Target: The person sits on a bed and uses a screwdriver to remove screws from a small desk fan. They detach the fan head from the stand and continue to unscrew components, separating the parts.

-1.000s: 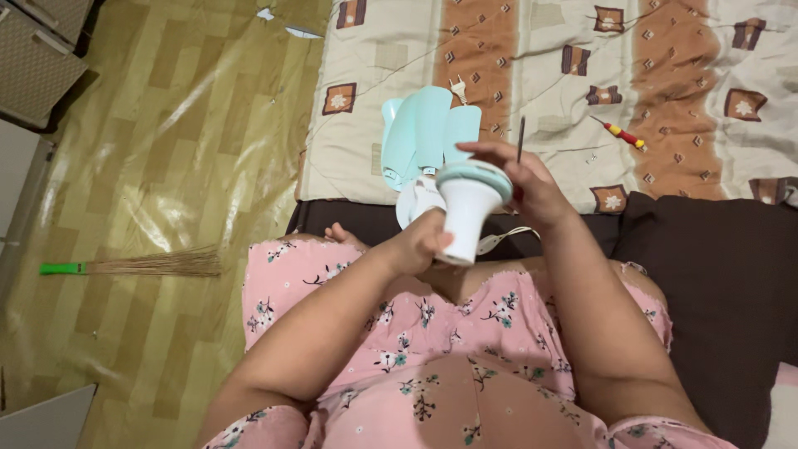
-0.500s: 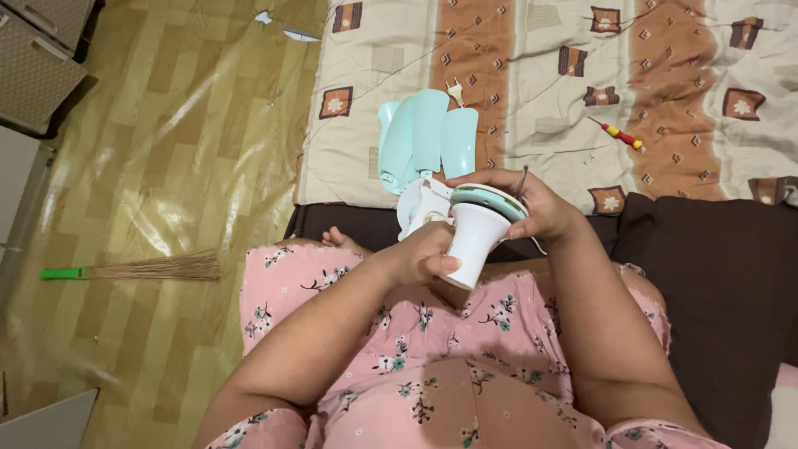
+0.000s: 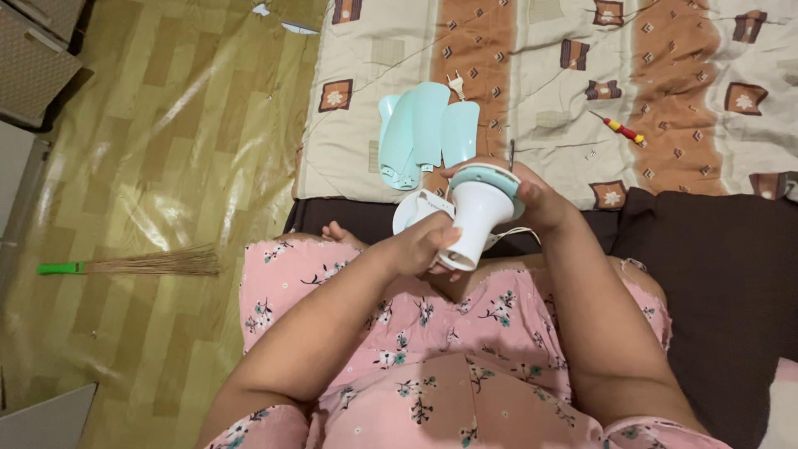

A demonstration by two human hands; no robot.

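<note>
On the patterned beige bed quilt [image 3: 532, 75] beyond both hands, the left hand [image 3: 420, 245] grips a white-and-mint plastic fan motor housing [image 3: 478, 212]; the right hand [image 3: 532, 199], pinching a thin dark metal rod [image 3: 512, 154], steadies its rim. A slipping rod could jab her fingers.

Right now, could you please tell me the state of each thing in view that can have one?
Left hand: closed on the narrow end of the white fan housing.
Right hand: gripping the housing's mint rim, a thin dark tool between the fingers.
White fan housing: lifted, tilted, cord hanging.
Mint fan blades: detached, lying on the blanket.
Red-handled screwdriver: lying unused on the blanket.
Broom: flat on the floor.
</note>
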